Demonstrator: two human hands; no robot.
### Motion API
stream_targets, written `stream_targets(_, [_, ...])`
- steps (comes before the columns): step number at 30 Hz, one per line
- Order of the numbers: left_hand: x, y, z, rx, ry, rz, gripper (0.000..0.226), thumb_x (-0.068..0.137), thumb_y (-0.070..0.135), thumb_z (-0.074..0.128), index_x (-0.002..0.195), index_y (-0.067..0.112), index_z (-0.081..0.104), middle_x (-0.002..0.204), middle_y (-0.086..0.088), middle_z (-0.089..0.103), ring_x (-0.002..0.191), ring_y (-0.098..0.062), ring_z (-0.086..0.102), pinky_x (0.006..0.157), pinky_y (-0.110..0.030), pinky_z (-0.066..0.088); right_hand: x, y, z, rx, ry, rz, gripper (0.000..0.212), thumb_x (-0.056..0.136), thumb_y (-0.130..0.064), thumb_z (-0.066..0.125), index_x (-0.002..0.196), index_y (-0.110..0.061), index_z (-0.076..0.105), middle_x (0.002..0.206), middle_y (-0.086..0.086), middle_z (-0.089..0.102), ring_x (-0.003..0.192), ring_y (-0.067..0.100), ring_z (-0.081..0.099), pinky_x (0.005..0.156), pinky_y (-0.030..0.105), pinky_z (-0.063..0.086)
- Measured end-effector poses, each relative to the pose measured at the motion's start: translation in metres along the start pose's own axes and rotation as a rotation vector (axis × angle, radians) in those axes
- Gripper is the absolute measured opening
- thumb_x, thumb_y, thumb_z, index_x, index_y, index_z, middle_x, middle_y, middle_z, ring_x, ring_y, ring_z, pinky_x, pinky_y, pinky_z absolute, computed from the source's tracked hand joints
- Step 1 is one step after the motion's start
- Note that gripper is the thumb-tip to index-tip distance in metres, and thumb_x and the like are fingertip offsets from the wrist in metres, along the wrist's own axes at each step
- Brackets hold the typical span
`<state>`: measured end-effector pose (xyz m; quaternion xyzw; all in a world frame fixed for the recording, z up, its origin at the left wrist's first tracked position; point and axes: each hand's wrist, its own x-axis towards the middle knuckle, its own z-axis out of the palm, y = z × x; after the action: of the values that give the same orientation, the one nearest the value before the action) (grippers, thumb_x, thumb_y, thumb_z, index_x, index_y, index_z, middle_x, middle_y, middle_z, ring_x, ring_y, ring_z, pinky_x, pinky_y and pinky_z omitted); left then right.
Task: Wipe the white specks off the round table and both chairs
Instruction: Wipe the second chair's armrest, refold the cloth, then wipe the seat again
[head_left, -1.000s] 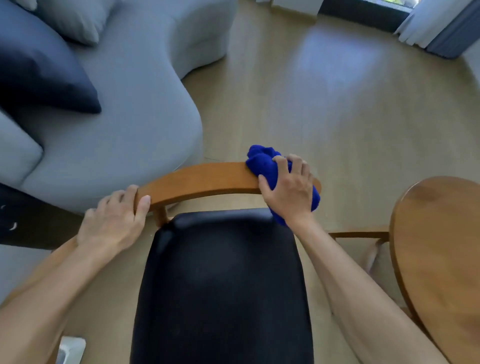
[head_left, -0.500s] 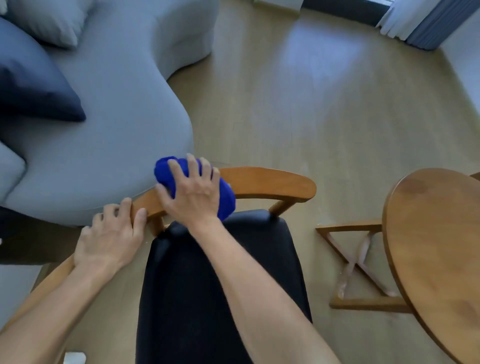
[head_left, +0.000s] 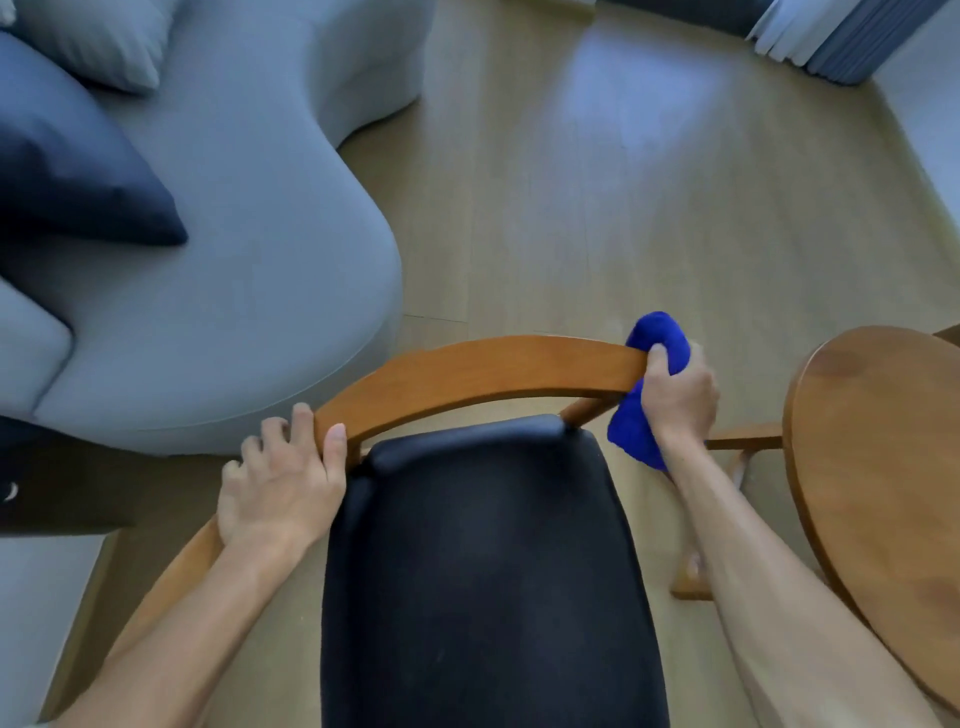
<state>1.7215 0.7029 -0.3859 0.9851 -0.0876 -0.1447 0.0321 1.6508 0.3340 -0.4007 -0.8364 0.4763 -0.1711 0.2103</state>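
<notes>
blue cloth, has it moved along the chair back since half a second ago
Yes. The blue cloth went from near the left hand to the right end of the chair's backrest, beside the round table.

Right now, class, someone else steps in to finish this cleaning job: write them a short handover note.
Left hand grips the left end of the chair's wooden backrest, steadying it. Right hand holds the blue cloth wrapped over the backrest's right end. The black seat is below, and the round table is to the right. No specks can be made out from here. Left to do: seat, table, second chair.
</notes>
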Motion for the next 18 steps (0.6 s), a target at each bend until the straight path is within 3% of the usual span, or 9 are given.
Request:
stream_targets(3, [0.001,0.001,0.004,0.010,0.007,0.012,0.058,0.097,0.050,0.013,0.135,0.011,0.034,0.119,-0.017,0.053,0.098,-0.034,0.056,0.078,-0.047,0.047,-0.021,-0.016,0.012,-0.111,0.149,0.039,0.047,0.092,-0.042,0.045,0.127,-0.012,0.054,0.122,0.015,0.058,0.112,0.036,0.052,0.093,0.045,0.040])
stream_targets(6, [0.000,0.002,0.004,0.015,0.010,0.019,0.057,0.098,0.048,0.015,0.135,0.008,0.035,0.118,-0.019,0.053,0.097,-0.036,0.056,0.077,-0.047,0.047,-0.035,-0.042,0.025,-0.238,0.210,-0.171,0.043,0.090,-0.040,0.047,0.119,-0.012,0.059,0.123,0.014,0.058,0.114,0.036,0.052,0.095,0.047,0.037])
stream_targets(9, [0.000,0.003,0.004,0.022,0.022,0.029,0.057,0.098,0.047,0.016,0.134,0.008,0.036,0.115,-0.020,0.054,0.094,-0.036,0.056,0.076,-0.047,0.047,-0.072,-0.094,0.054,-0.261,0.106,-0.484,0.036,0.087,-0.039,0.051,0.111,-0.013,0.061,0.115,0.011,0.060,0.110,0.034,0.053,0.095,0.046,0.037])
stream_targets(12, [0.003,0.002,0.006,0.045,0.020,0.020,0.053,0.097,0.050,0.021,0.126,0.009,0.040,0.111,-0.019,0.053,0.094,-0.038,0.056,0.076,-0.047,0.045,-0.145,-0.151,0.081,-0.131,-0.039,-0.695,0.037,0.084,-0.038,0.053,0.111,-0.015,0.063,0.116,0.010,0.060,0.111,0.032,0.051,0.098,0.047,0.036])
stream_targets(15, [0.003,0.004,0.008,0.041,0.009,0.022,0.048,0.094,0.048,0.035,0.115,0.007,0.047,0.106,-0.022,0.054,0.093,-0.043,0.056,0.073,-0.049,0.045,-0.171,-0.155,0.094,-0.021,-0.113,-0.916,0.036,0.085,-0.037,0.058,0.111,-0.013,0.066,0.117,0.011,0.061,0.112,0.034,0.053,0.099,0.047,0.036])
stream_targets(18, [0.003,0.002,0.008,0.037,0.026,0.024,0.053,0.094,0.053,0.028,0.121,0.010,0.043,0.109,-0.021,0.054,0.094,-0.041,0.055,0.074,-0.048,0.044,-0.135,-0.129,0.082,0.003,-0.137,-1.081,0.040,0.085,-0.036,0.060,0.117,-0.012,0.066,0.120,0.014,0.061,0.113,0.036,0.053,0.101,0.048,0.037])
